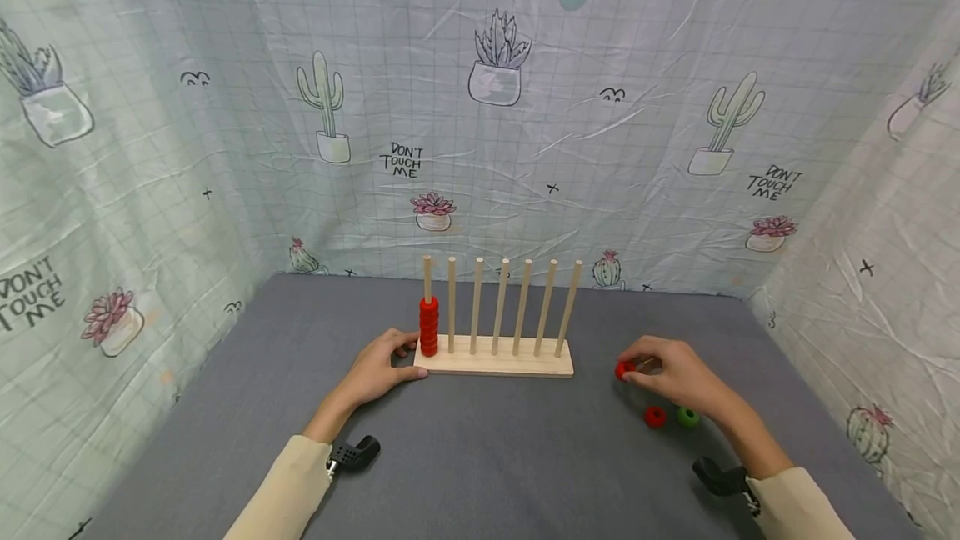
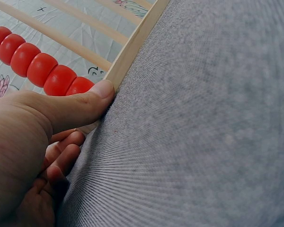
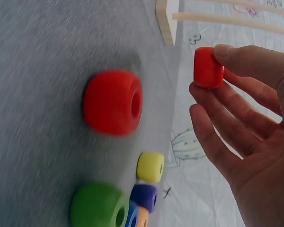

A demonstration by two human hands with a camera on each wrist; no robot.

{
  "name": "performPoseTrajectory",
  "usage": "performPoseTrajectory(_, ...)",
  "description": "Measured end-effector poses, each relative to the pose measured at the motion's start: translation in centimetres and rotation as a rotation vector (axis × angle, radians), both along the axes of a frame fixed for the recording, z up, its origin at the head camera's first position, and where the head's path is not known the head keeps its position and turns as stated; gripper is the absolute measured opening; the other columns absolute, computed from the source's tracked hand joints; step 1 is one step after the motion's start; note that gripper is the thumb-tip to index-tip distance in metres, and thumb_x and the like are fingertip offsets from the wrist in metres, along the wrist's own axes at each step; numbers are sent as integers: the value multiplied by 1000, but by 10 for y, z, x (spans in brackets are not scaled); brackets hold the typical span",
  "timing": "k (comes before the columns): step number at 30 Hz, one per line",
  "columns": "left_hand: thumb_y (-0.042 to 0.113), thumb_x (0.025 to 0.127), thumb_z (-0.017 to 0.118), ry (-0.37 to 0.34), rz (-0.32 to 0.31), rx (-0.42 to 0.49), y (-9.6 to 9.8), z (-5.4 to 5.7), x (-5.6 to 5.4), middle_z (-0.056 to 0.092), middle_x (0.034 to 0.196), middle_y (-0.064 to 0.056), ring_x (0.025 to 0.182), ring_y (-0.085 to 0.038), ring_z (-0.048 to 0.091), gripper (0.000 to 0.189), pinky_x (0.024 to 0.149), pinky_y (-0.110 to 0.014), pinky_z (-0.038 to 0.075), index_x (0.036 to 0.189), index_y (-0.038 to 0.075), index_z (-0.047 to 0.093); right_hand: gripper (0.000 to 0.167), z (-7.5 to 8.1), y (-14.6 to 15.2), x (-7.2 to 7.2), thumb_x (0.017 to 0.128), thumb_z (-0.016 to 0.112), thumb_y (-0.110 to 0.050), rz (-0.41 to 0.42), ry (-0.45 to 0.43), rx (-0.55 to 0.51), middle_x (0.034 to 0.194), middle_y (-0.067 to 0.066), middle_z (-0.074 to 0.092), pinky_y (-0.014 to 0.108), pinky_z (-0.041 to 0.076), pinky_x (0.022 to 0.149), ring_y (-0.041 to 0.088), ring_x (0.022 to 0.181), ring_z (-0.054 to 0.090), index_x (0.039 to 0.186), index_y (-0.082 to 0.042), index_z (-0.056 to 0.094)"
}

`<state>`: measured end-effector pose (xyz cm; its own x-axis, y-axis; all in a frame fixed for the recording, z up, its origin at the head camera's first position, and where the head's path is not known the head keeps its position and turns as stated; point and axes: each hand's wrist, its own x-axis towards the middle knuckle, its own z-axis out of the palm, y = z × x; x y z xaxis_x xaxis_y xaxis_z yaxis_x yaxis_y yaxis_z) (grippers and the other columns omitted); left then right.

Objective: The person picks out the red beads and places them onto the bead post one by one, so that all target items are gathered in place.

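Observation:
A wooden rack (image 1: 495, 365) stands on the grey cloth with several upright pegs in a row. Stacked red beads (image 1: 428, 327) fill the lower part of its leftmost peg; the other pegs are bare. My left hand (image 1: 377, 369) grips the left end of the rack's base, thumb on the front edge and fingers behind. To the right of the rack, my right hand (image 1: 675, 372) pinches a red bead (image 3: 207, 68) between thumb and fingertips, above the cloth. Nearer me lie a loose red bead (image 1: 655, 417) and a green bead (image 1: 687, 417).
In the right wrist view, yellow (image 3: 150, 166), purple (image 3: 144, 196), blue (image 3: 132, 215) and orange (image 3: 142, 217) beads lie close together beyond the green one. My right hand and forearm hide them in the head view. A printed cactus sheet (image 1: 555, 148) hangs behind the table.

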<state>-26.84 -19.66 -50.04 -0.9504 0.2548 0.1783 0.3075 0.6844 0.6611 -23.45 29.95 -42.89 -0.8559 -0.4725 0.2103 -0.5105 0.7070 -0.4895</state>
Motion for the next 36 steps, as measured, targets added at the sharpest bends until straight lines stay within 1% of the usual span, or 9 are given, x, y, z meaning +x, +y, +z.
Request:
performPoseTrajectory(4,38,84,86,-1,1,-5,0,0,-1,65,116,-4,103,-17,61,72,89,-39,48,144,7,61,18,3,-11,-4,90,80,-10,21,-6,-8,104,0,73,36,61,79,11,90,71,108,-9,77)
performPoseTrajectory(8,38,84,86,-6,-1,-11,1,1,0,65,116,-4,104,-17,61,72,89,-39,48,145,7,61,18,6,-21,-6,91,79,-11,60,2,-20,104,2,73,34,61,79,11,89,71,109,-8,77)
performPoseTrajectory(15,37,84,87,-8,-8,1,2,2,0,66,118,-4,104,-18,61,72,89,-39,49,144,7,61,19,10,-34,-10,93,78,-12,112,4,-30,105,3,73,34,61,80,11,90,71,110,-5,77)
performPoseTrajectory(19,37,84,87,-9,-4,5,2,2,1,66,118,-4,103,-17,60,72,89,-38,48,144,7,61,18,12,-41,-12,93,77,-12,126,6,-33,106,2,73,36,61,80,13,90,71,110,-7,77)
performPoseTrajectory(23,39,84,86,-8,-3,1,0,1,0,65,117,-4,103,-17,60,72,88,-38,48,144,7,61,18,15,-51,-15,93,78,-12,121,9,-38,106,0,73,39,61,82,12,92,71,111,-11,77)
performPoseTrajectory(27,39,84,86,-5,-5,-4,0,1,1,65,117,-4,103,-17,60,73,88,-38,48,144,7,61,19,19,-61,-18,93,78,-12,138,25,-53,106,-1,73,41,61,82,11,91,70,111,-9,78)
performPoseTrajectory(31,38,84,86,-4,-7,-3,-1,0,1,65,116,-3,102,-16,60,72,88,-38,48,144,7,61,20,24,-70,-21,93,77,-10,163,32,-68,107,0,74,40,61,83,13,91,70,113,-7,77)
performPoseTrajectory(36,39,84,86,-3,-7,-2,-1,2,1,65,116,-3,102,-16,59,73,87,-37,48,144,7,61,22,31,-80,-22,92,77,-8,179,32,-66,108,0,74,38,61,83,13,94,69,114,-12,77)
